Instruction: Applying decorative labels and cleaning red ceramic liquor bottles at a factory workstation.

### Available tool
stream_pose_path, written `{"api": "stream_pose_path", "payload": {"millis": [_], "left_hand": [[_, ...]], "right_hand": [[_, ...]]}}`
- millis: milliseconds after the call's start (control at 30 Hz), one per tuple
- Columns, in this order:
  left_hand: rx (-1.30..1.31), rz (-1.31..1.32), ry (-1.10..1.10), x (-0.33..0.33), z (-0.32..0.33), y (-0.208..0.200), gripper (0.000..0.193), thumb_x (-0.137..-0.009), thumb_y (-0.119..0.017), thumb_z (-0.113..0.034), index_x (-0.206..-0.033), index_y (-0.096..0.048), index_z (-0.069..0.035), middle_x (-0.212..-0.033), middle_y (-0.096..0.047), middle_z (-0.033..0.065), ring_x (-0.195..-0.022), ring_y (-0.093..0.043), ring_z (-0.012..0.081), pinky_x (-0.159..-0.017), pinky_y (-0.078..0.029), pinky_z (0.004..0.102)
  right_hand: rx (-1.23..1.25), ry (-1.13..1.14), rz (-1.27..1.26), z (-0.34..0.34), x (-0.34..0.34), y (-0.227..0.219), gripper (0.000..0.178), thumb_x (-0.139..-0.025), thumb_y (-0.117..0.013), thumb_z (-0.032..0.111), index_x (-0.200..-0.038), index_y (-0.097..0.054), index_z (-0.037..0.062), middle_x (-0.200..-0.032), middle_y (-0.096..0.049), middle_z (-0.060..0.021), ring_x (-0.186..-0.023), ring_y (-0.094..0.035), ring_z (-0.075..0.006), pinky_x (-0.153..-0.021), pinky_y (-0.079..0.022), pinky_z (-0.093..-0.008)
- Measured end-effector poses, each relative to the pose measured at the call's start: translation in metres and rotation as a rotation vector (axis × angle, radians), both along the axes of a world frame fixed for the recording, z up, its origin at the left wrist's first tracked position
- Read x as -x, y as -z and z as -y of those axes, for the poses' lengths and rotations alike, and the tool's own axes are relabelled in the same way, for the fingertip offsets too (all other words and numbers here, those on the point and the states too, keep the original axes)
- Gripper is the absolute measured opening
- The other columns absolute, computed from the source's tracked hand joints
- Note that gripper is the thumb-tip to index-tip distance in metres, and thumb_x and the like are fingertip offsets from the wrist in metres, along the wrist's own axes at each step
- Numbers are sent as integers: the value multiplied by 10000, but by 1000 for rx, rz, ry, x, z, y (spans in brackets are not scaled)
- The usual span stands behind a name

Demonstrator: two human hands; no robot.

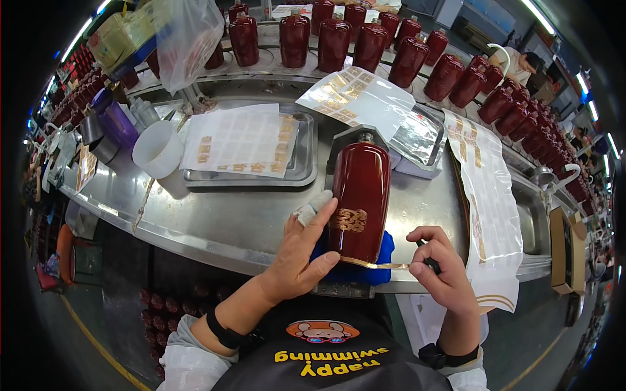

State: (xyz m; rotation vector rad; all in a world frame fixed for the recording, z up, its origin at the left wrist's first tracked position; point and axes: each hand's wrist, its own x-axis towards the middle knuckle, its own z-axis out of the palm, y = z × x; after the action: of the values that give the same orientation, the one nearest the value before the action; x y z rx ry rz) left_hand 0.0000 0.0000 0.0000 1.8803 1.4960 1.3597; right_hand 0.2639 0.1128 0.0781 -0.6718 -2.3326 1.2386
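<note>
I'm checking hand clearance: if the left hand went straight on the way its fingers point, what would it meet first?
The dark red bottle. The left hand's index finger and thumb seem to rest against its side, though one view makes contact hard to judge.

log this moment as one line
left hand: against red bottle | right hand: pinching gold strip | strip: at bottle base
</note>
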Motion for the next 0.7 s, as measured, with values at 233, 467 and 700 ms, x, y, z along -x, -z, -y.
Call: {"api": "stream_pose_path", "payload": {"millis": [233,467,700], "left_hand": [[-4,-27,-123,-17,-1,-1,806,-940,-599,-438,-1508,-283,38,-1434,-430,286,-1304,-413,416,-1125,-204,490],[0,-34,-142,-19,-3,-3,817,-939,-600,-446,-1507,-270,40,-1376,-495,277,-1260,-453,408,-1118,-189,520],[12,4,-133,-20,-1,-2,793,-964,-566,-439,-1507,-261,52,-1398,-482,268,-1279,-443,406,-1130,-177,525]], "right_hand": [[40,36,-5,1,-4,12,102,-922,-650,95,-877,-579,39,-1182,-520,-111,-878,-508,-131,-762,-440,-260],[42,49,12,0,-7,7,104,-917,-655,105,-886,-582,39,-1178,-528,-120,-924,-510,-156,-800,-436,-282],[89,65,22,-3,0,33,112,-914,-663,122,-897,-583,45,-1167,-535,-118,-1009,-526,-188,-867,-434,-301]]}}
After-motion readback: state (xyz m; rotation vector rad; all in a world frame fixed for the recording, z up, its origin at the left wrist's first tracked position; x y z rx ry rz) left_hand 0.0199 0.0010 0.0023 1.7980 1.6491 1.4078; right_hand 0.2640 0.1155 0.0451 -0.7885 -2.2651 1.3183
